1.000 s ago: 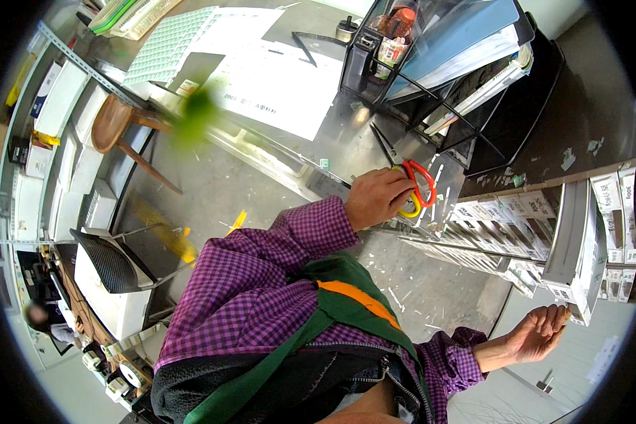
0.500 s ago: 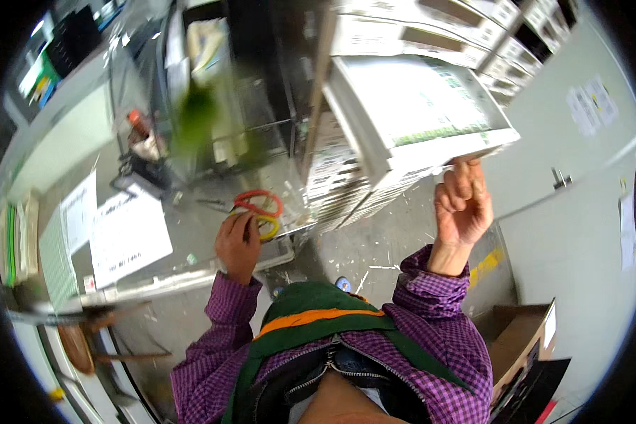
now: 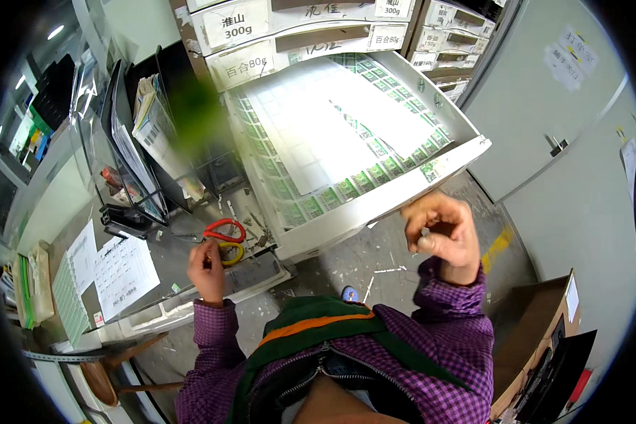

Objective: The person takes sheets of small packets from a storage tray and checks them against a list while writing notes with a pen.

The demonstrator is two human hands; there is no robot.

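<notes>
An open white drawer (image 3: 374,205) holds green-printed label sheets (image 3: 346,189) with white sheets (image 3: 297,134) on top. The tabletop (image 3: 178,263) lies left, a grey door (image 3: 502,127) right. The right hand (image 3: 445,230) half-curls just beside the drawer front, contact unclear; the left hand's (image 3: 205,272) fingers grip red-and-yellow scissors (image 3: 222,237) above the tabletop.

The scissors with looped handles (image 3: 227,241) pair a red loop with a yellow one; the wide, shallow drawer (image 3: 381,203) is white; the flat paper label sheets (image 3: 325,198) carry rows of green rectangles. The long-sleeved cloth shirt (image 3: 449,318) is checked purple and black; the fabric apron (image 3: 293,309) is dark green, crossed by an orange band (image 3: 318,316).
</notes>
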